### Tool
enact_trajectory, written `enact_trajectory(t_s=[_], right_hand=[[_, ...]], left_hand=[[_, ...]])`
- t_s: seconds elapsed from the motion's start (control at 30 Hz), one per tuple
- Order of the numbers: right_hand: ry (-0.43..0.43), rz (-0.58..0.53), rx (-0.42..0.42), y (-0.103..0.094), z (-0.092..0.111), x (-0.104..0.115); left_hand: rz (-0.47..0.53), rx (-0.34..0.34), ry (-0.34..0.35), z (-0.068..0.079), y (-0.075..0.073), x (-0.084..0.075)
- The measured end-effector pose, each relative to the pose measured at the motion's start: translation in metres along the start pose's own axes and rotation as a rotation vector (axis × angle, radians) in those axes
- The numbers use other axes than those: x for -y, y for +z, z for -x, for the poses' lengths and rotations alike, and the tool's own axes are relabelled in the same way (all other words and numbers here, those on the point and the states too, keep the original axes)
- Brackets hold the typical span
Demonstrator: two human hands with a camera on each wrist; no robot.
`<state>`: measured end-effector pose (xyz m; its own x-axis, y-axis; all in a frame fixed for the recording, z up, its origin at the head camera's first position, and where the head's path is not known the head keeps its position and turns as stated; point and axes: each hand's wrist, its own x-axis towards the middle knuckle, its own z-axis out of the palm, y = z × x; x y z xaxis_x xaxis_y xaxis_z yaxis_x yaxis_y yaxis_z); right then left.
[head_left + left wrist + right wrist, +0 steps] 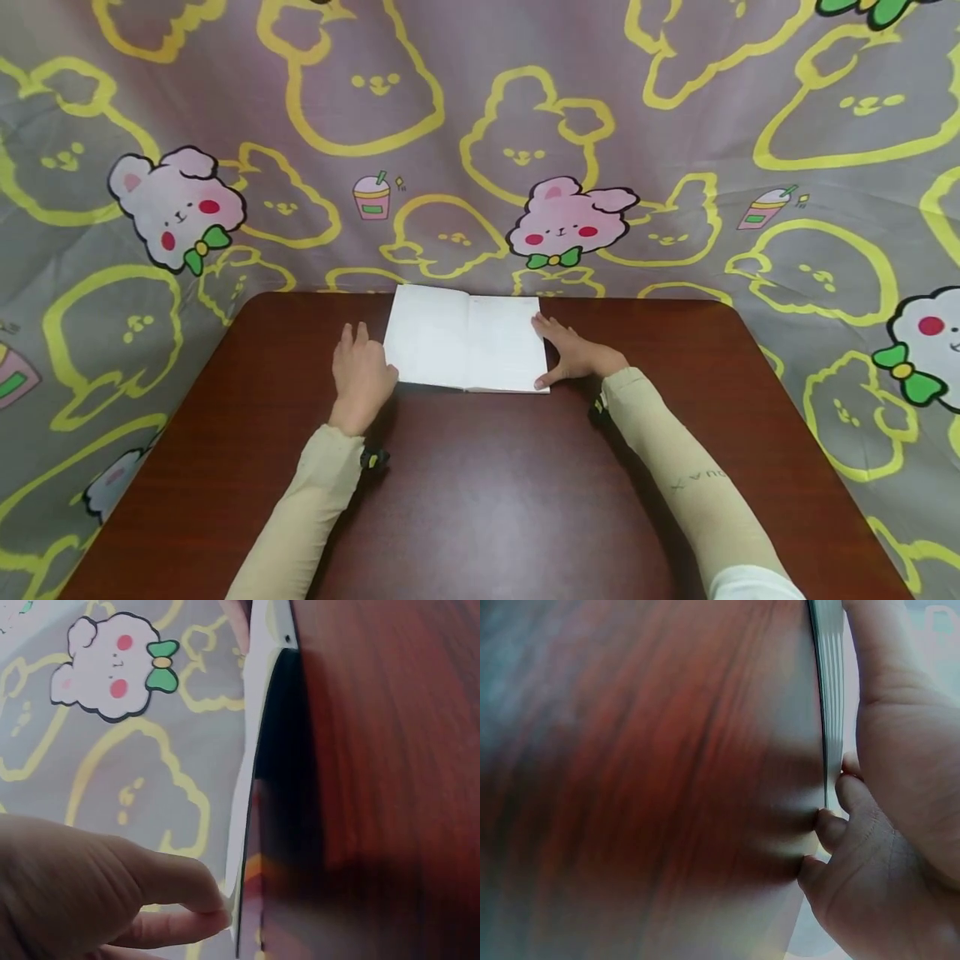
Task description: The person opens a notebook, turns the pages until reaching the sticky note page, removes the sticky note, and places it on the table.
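Observation:
An open notebook (427,337) with blank-looking white pages lies near the far edge of the table. At its left edge is my left hand (360,371); in the left wrist view the thumb and a finger pinch the edge of the left side, which is raised a little, with dark shadow beneath. My right hand (573,350) rests at the right edge, fingers spread along it and thumb over the near right corner. Seen from the right wrist, the stacked page edges (831,675) run down to the fingertips, which sit low beside the tabletop.
The dark red-brown wooden table (480,483) has rounded far corners. Behind it and along both sides hangs a grey curtain (480,108) with yellow outlines and pink cartoon animals. A small black device (373,458) is strapped at the left wrist, over a beige sleeve.

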<state>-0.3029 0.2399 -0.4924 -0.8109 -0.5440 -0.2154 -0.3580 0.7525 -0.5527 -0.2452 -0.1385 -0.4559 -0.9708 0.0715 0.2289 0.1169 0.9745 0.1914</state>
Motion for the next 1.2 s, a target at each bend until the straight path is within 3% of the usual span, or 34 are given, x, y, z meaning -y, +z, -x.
enact_trajectory(t_s=[0.23, 0.4, 0.6, 0.73, 0.87, 1.03, 1.1, 1.2], right_hand=[[0.015, -0.009, -0.010, 0.003, 0.003, 0.001], [0.007, 0.006, -0.015, 0.004, 0.003, 0.003], [0.008, 0.005, -0.013, 0.003, 0.003, 0.002], [-0.011, 0.010, -0.016, 0.003, 0.000, 0.000], [-0.005, 0.003, -0.018, 0.003, 0.002, 0.000], [0.004, 0.016, -0.015, 0.002, 0.002, 0.001], [0.009, 0.018, -0.014, 0.002, 0.001, 0.002], [0.022, 0.014, -0.015, 0.002, 0.000, 0.003]], left_hand=[[-0.040, 0.180, -0.070, -0.002, 0.012, 0.002], [-0.035, 0.270, -0.106, -0.005, 0.014, 0.007], [0.009, 0.324, -0.123, -0.006, 0.012, 0.016], [-0.002, 0.298, -0.118, -0.006, 0.011, 0.015], [0.001, 0.219, -0.018, -0.012, 0.016, 0.008], [0.032, 0.146, 0.235, -0.024, 0.028, -0.002], [0.036, 0.146, 0.328, -0.030, 0.032, -0.006], [0.050, 0.199, 0.425, -0.039, 0.036, -0.013]])
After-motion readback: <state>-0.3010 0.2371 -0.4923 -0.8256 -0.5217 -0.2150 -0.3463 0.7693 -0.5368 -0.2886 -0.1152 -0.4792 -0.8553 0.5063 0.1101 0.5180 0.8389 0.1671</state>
